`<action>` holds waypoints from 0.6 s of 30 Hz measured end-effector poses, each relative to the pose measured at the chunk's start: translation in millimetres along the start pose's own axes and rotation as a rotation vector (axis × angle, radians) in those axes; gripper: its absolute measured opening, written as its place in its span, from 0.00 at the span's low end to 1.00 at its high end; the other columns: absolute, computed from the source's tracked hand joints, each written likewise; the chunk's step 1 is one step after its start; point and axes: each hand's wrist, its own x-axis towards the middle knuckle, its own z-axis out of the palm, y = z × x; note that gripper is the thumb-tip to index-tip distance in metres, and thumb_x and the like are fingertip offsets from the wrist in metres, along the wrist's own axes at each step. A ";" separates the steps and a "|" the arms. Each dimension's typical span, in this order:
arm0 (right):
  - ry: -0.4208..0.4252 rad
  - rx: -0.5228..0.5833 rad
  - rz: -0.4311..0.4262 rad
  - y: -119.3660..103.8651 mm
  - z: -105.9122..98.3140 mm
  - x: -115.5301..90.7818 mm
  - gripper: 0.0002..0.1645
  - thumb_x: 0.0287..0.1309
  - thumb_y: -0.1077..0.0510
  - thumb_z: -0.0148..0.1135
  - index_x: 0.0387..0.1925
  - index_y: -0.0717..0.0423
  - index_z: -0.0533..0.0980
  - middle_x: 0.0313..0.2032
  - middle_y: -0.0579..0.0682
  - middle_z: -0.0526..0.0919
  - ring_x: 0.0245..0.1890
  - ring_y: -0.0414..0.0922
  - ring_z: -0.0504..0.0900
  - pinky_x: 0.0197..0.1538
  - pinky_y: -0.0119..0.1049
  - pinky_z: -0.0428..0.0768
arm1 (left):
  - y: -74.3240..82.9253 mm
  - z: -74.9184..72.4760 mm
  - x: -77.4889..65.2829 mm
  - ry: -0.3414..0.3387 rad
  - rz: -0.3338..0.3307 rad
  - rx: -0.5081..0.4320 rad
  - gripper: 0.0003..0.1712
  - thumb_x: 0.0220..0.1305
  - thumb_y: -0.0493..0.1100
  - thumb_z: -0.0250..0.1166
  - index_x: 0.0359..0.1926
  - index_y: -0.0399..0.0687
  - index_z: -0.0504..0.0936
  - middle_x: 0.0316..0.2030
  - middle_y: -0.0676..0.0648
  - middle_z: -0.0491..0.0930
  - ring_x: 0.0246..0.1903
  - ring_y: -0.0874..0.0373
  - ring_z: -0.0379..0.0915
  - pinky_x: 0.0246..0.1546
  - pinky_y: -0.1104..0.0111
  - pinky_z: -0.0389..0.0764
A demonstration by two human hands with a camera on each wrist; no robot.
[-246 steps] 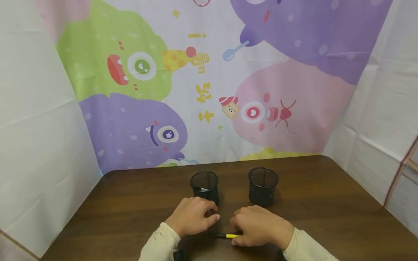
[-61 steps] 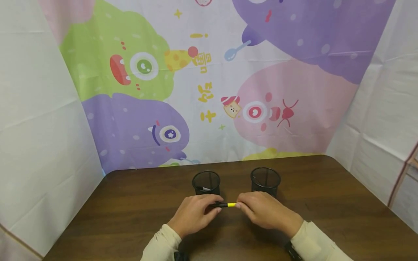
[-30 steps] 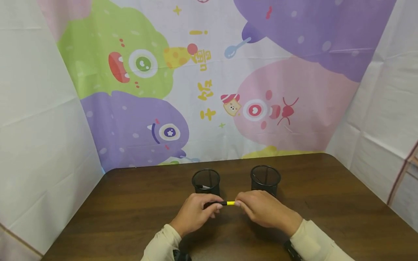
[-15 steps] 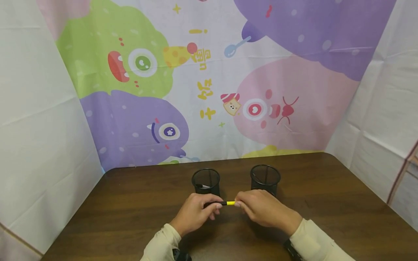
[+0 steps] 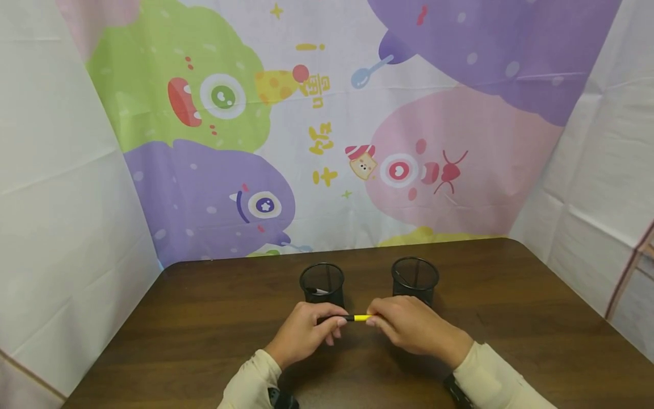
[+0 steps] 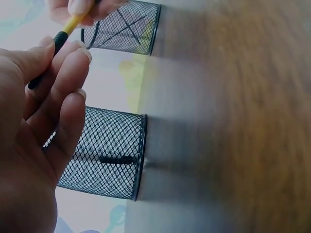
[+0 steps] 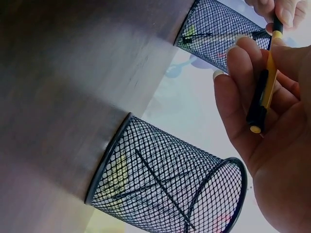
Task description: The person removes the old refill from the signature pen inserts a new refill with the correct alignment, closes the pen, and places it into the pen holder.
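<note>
Held level above the table is a pen (image 5: 361, 318) with a yellow barrel and a black grip. My left hand (image 5: 305, 334) pinches its black end between thumb and index finger. My right hand (image 5: 416, 330) holds the yellow barrel, and in the right wrist view the pen's black clip (image 7: 257, 97) lies along that palm. Just beyond the hands stand two black mesh pen cups, a left cup (image 5: 333, 296) and a right cup (image 5: 416, 289). A black-and-white marker (image 5: 318, 291) leans inside the left cup. Thin dark lines show through the right cup's mesh.
The brown wooden table (image 5: 204, 329) runs back to a cartoon-printed cloth (image 5: 327, 216). White cloth panels stand on both sides, the left panel (image 5: 61, 199) and the right panel (image 5: 587, 187).
Since the oldest frame, the pen has come up from the table in my right hand, and my left hand now pinches its black end. Over the last second the hands hardly moved.
</note>
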 end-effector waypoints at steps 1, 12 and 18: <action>0.002 0.001 -0.002 0.0 0.1 0.0 0.05 0.69 0.51 0.62 0.35 0.45 0.78 0.26 0.31 0.74 0.23 0.31 0.70 0.30 0.30 0.75 | 0.0 -0.1 -0.1 -0.001 -0.005 -0.005 0.09 0.70 0.46 0.65 0.45 0.49 0.87 0.24 0.56 0.83 0.20 0.66 0.80 0.24 0.69 0.83; -0.003 0.008 0.008 -0.6 0.4 -1.2 0.05 0.66 0.52 0.66 0.35 0.43 0.77 0.25 0.30 0.72 0.23 0.31 0.69 0.29 0.29 0.73 | 1.2 0.1 -1.6 -0.001 -0.040 -0.065 0.08 0.69 0.45 0.65 0.44 0.50 0.87 0.24 0.54 0.84 0.23 0.62 0.81 0.27 0.68 0.84; 0.001 0.005 0.003 -1.4 -1.2 -1.0 0.05 0.65 0.52 0.67 0.34 0.43 0.77 0.25 0.29 0.72 0.22 0.31 0.69 0.29 0.29 0.73 | -0.5 0.9 -1.0 -0.011 -0.036 -0.067 0.08 0.70 0.44 0.64 0.45 0.49 0.86 0.24 0.54 0.84 0.22 0.62 0.81 0.27 0.69 0.84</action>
